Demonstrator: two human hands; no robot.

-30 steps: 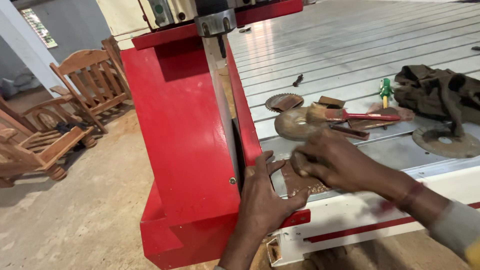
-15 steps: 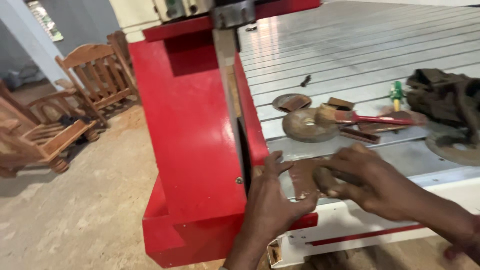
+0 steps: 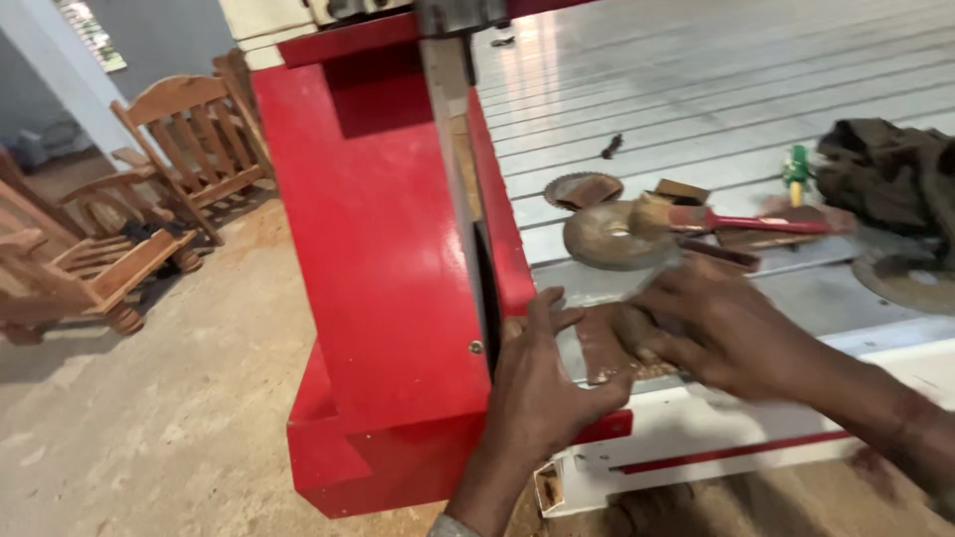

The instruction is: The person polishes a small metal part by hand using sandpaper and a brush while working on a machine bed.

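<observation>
Left hand (image 3: 545,383) flat, fingers spread, against the red metal machine column (image 3: 383,268) — right hand (image 3: 711,328) curled round a rusty brown flat metal piece (image 3: 602,343).

From my remote view, the only sign-like item is a rectangular wall poster (image 3: 92,35) at the top left, slanted on a pale blue wall (image 3: 40,80), with greenish and white patches, too blurred to read. I see no packages or screens.

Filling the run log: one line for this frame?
left hand: flat beside red machine column | right hand: pressing brown sheet on table edge | nearby: brush, discs
</observation>
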